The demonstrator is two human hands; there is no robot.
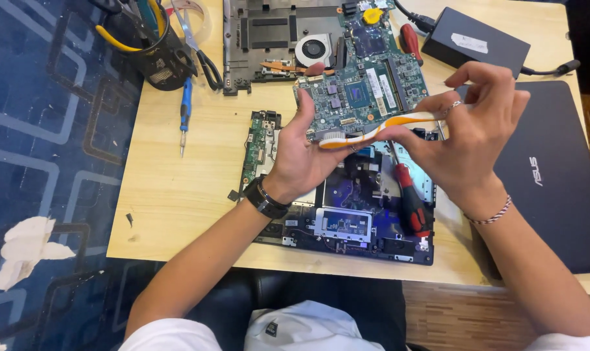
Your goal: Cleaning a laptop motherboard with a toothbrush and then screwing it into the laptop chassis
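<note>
My left hand [302, 156] holds a green laptop motherboard [363, 91] up by its near left edge, tilted above the table. My right hand [477, 133] grips an orange and white toothbrush [373, 130], whose bristles rest against the board's lower edge next to my left thumb. Below both hands lies an opened laptop base [347, 224] with its inner parts showing. A red-handled screwdriver [412, 201] lies on that base under my right wrist.
A dark laptop lid [555, 175] lies at the right. A black power adapter [473, 42] sits at the back right. A second open chassis with a fan [275, 39], a black cup of tools [161, 55], scissors [200, 52] and a blue screwdriver [185, 114] are at the back left. The wooden table's left edge [122, 195] meets a blue carpet.
</note>
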